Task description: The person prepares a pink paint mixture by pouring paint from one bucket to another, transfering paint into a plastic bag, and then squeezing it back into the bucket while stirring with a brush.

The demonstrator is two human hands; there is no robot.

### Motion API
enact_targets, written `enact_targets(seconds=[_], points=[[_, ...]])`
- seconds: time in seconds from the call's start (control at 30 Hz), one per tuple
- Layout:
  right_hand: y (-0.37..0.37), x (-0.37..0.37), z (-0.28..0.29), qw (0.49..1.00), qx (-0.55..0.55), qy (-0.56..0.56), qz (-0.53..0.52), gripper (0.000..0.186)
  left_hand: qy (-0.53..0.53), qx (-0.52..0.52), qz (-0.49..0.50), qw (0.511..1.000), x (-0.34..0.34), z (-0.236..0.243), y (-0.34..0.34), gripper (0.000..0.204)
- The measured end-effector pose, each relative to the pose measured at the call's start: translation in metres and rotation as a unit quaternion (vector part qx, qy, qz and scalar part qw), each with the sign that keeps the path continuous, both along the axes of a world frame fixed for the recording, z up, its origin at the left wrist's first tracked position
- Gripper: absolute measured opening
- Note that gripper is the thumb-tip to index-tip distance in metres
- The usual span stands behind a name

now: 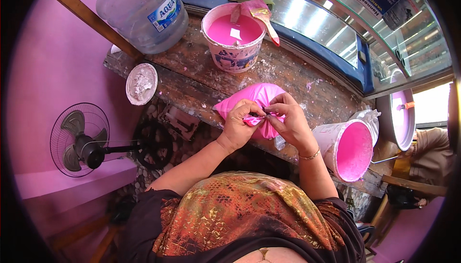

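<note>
A full pink plastic bag (258, 92) rests on the wooden bench in front of me, its neck gathered toward me. My left hand (238, 121) pinches the bunched neck from the left. From the right, my right hand (289, 120) grips the same neck with thumb and fingertips, close against the left fingers. Something dark, like a thin band or tie, shows between the fingertips, partly hidden by them. Behind the bag stands a bucket (235, 57) of pink liquid, with a paintbrush (263, 19) lying across its rim.
To the right a white bucket (331, 140), pink inside, lies tipped on the bench (177, 61). A crusted round lid (141, 84) is at the bench's left edge, near a large clear water jug (144, 18). A glass display case (331, 27) borders the back. A fan (81, 140) stands left.
</note>
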State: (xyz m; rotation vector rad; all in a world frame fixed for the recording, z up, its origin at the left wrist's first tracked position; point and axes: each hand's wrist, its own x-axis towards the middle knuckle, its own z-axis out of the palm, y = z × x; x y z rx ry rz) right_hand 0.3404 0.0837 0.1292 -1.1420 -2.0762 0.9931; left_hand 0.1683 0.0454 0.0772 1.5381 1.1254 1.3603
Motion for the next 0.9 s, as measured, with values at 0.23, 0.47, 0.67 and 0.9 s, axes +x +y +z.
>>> enact_targets(seconds=[0.23,0.47,0.67,0.9], points=[[-0.003,0.013,-0.007,1.0,-0.011,0.002,-0.022,0.015,-0.065,-0.048,-0.005,0.997,0.016,-0.003,0.002,0.021],[-0.001,0.01,-0.014,0.996,-0.077,-0.005,-0.051,0.011,0.04,0.041,0.02,0.998,0.019,-0.004,-0.009,0.021],[-0.004,0.006,-0.037,0.951,-0.21,0.179,-0.141,0.01,0.079,0.108,0.022,0.991,0.013,-0.007,-0.01,0.021],[-0.007,0.007,-0.022,0.853,-0.344,0.359,-0.16,0.009,0.055,0.095,0.038,0.993,0.011,-0.008,-0.012,0.019]])
